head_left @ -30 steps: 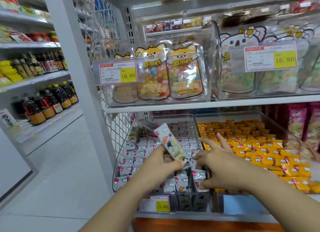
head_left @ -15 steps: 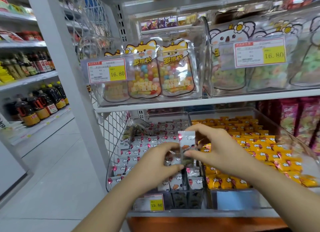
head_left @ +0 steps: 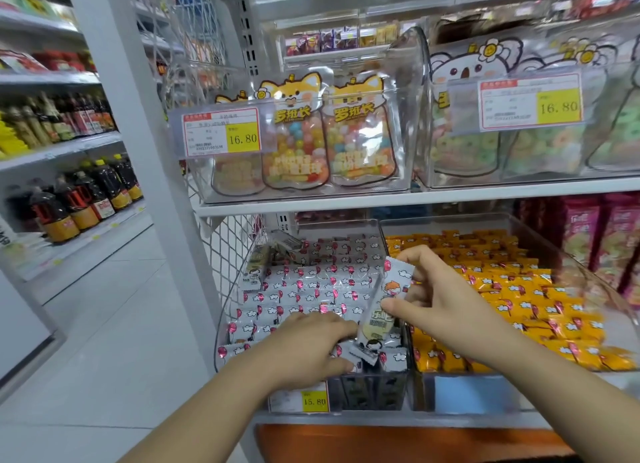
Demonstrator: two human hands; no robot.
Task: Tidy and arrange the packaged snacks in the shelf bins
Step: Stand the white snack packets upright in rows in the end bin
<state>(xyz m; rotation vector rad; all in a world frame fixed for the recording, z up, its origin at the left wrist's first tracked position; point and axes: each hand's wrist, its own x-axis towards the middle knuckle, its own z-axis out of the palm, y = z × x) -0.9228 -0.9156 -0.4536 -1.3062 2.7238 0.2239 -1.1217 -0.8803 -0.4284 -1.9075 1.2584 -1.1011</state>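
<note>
The right hand [head_left: 440, 310] pinches a white snack packet [head_left: 388, 300], long axis near upright, above the bin [head_left: 367, 391] at its front right corner. The left hand [head_left: 311, 345], fingers relaxed, rests on the rows of packets [head_left: 304, 286] just beside it

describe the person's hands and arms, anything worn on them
Both are bare: the left hand and right hand wear no gloves, rings or watch that show, and the forearms are uncovered to the frame edge, with no sleeve in view.
</note>
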